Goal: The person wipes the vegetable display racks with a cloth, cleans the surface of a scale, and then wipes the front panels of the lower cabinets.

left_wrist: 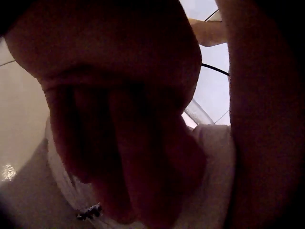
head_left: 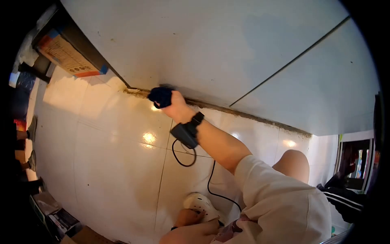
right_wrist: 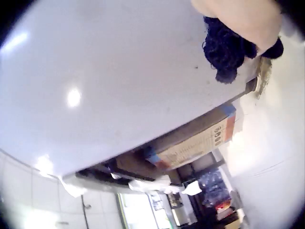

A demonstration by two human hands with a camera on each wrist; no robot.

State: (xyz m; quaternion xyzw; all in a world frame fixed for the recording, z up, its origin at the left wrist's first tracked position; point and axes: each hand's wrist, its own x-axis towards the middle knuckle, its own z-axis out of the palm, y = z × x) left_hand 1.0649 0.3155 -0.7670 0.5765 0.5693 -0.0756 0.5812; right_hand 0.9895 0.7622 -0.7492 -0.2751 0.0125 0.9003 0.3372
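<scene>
My right hand [head_left: 178, 106] grips a bunched dark blue cloth [head_left: 161, 97] low against a large white panel [head_left: 195, 53], where its bottom edge meets the tiled floor. In the right wrist view the crumpled cloth [right_wrist: 223, 50] bulges out beneath the hand, close to the panel's surface. A black device is strapped round that wrist. Down by the body, my left hand [head_left: 190, 217] rests at a white clog [head_left: 202, 204] with holes in it. The left wrist view is dark; loosely extended fingers [left_wrist: 138, 157] hang over the white shoe there.
Along the panel's base runs a dirty, rough seam [head_left: 260, 119]. A printed cardboard box [head_left: 71, 57] stands beyond the panel's left end. A black cable [head_left: 211, 179] trails over the floor tiles [head_left: 118, 162]. Another person's feet [head_left: 31, 158] show at the far left, boxes [head_left: 63, 219] lower left.
</scene>
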